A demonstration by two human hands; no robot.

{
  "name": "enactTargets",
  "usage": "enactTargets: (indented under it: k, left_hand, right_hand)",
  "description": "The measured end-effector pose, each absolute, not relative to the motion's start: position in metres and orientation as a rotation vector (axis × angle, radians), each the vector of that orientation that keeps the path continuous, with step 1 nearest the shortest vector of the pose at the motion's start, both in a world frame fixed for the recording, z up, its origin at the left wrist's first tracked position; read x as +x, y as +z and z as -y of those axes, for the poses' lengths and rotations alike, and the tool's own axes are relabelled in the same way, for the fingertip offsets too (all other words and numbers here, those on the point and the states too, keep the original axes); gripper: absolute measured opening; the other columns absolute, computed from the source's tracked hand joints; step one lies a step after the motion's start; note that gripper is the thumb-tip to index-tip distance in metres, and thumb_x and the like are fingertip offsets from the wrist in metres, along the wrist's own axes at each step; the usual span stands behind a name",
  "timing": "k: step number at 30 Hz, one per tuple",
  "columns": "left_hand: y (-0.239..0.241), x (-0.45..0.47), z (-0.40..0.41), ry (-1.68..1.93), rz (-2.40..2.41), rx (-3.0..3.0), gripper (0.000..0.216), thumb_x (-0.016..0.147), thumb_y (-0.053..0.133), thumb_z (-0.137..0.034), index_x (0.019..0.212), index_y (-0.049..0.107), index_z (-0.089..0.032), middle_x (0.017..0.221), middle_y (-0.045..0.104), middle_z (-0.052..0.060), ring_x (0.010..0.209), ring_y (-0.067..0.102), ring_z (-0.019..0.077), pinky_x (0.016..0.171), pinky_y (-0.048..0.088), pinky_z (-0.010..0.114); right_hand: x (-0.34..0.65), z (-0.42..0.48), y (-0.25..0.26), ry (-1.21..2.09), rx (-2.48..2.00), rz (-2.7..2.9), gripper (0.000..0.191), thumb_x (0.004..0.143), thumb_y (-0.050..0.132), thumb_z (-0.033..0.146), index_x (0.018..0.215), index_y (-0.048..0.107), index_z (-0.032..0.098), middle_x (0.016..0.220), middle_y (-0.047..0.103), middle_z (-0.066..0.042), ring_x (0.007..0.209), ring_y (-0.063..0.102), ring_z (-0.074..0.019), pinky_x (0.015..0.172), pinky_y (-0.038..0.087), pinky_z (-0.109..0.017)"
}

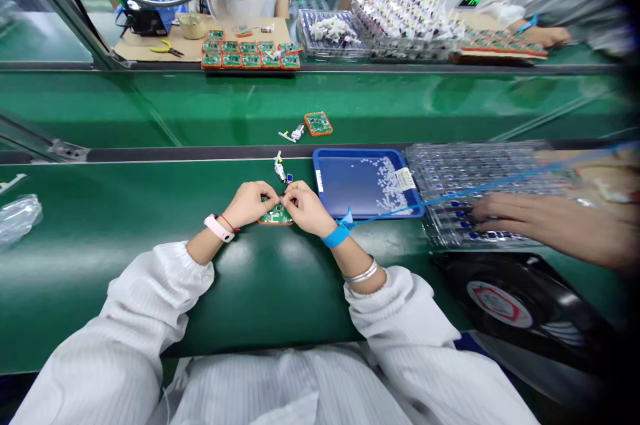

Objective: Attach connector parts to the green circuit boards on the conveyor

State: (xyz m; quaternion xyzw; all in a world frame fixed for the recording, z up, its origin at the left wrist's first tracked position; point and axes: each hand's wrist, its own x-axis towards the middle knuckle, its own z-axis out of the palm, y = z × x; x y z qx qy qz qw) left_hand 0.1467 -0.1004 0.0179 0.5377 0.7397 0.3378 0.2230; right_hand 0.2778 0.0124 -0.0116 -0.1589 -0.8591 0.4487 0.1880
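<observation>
A small green circuit board in an orange frame [277, 215] lies on the green bench in front of me. My left hand [250, 204] and my right hand [305, 206] both rest over it, fingers curled and pinched together at its top edge. What the fingertips pinch is too small to make out. A small white and blue part [280, 168] lies just beyond the hands.
A blue tray [350, 185] with small white pieces sits to the right, then clear plastic part trays [475, 172] where another person's hand [550, 222] reaches. Another framed board [319, 123] lies on the conveyor belt. A black fan [505, 298] stands at lower right. Workers stand opposite.
</observation>
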Motion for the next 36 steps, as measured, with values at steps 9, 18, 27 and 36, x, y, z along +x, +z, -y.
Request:
enactTargets:
  k: [9, 18, 27, 36]
  left_hand:
    - [0.019, 0.144, 0.100, 0.886, -2.084, 1.464, 0.011, 0.074, 0.060, -0.023, 0.070, 0.068, -0.017, 0.081, 0.069, 0.003, 0.074, 0.061, 0.0168, 0.069, 0.044, 0.028]
    - [0.011, 0.146, 0.109, 1.039, -2.024, 1.628, 0.014, 0.080, 0.058, -0.030, 0.086, 0.060, -0.017, 0.087, 0.063, 0.004, 0.079, 0.057, 0.0169, 0.072, 0.044, 0.029]
    - [0.011, 0.148, 0.107, 1.052, -2.007, 1.633, 0.010, 0.081, 0.058, -0.026, 0.085, 0.059, -0.017, 0.085, 0.062, 0.004, 0.080, 0.057, 0.0173, 0.074, 0.043, 0.030]
    - [0.010, 0.153, 0.104, 1.225, -2.001, 1.564, 0.012, 0.084, 0.055, -0.021, 0.080, 0.065, -0.017, 0.084, 0.067, 0.005, 0.080, 0.060, 0.0163, 0.074, 0.045, 0.028]
  right_hand:
    - [0.276, -0.008, 0.001, 1.094, -0.468, 2.451, 0.017, 0.075, 0.048, 0.007, 0.062, 0.053, 0.017, 0.079, 0.052, -0.005, 0.078, 0.051, -0.0157, 0.074, 0.043, -0.031]
    - [0.322, -0.148, 0.009, 0.618, -1.217, 2.266, 0.018, 0.072, 0.053, 0.015, 0.054, 0.057, 0.017, 0.063, 0.060, -0.007, 0.070, 0.056, -0.0203, 0.071, 0.042, -0.032]
    - [0.328, -0.163, -0.011, 0.509, -1.125, 2.450, 0.020, 0.069, 0.050, 0.017, 0.051, 0.057, 0.018, 0.061, 0.062, -0.008, 0.068, 0.057, -0.0208, 0.069, 0.043, -0.031]
    - [0.303, -0.095, 0.006, 0.716, -0.621, 2.275, 0.014, 0.078, 0.048, 0.018, 0.065, 0.054, 0.019, 0.086, 0.058, -0.010, 0.089, 0.055, -0.0229, 0.081, 0.045, -0.039]
